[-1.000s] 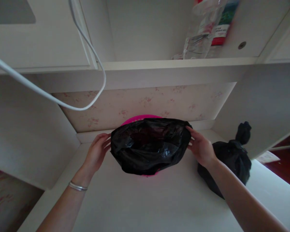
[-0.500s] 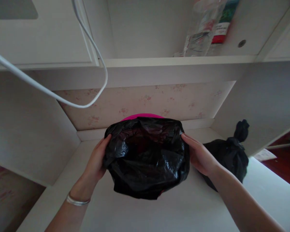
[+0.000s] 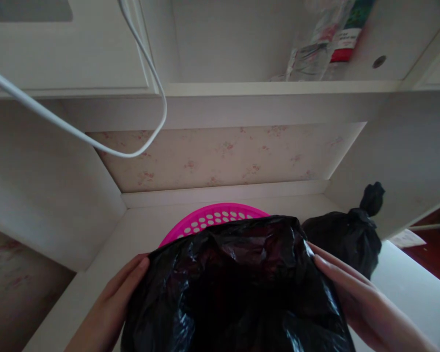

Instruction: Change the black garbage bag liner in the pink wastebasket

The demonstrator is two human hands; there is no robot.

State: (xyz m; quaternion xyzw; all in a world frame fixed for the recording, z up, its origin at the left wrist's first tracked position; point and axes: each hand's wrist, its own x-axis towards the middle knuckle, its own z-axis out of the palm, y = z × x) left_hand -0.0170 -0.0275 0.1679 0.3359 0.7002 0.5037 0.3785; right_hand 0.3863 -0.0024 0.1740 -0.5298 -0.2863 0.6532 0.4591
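On the white desk (image 3: 242,200), with my left hand (image 3: 110,303) and right hand (image 3: 355,303) pressed flat, fingers nearly straight, against either side of the black bag (image 3: 234,288) draped over the pink basket (image 3: 209,220), I judge even downward pressure best to seat it without tearing.

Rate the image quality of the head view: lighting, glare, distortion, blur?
Head view: dim, soft indoor light, brighter at the right edge; specular glare streaks on the black bag; wide-angle bending curves the shelf and cable; mild softness overall, the left hand and right hand slightly blurred; the tied bag reads nearly featureless black.
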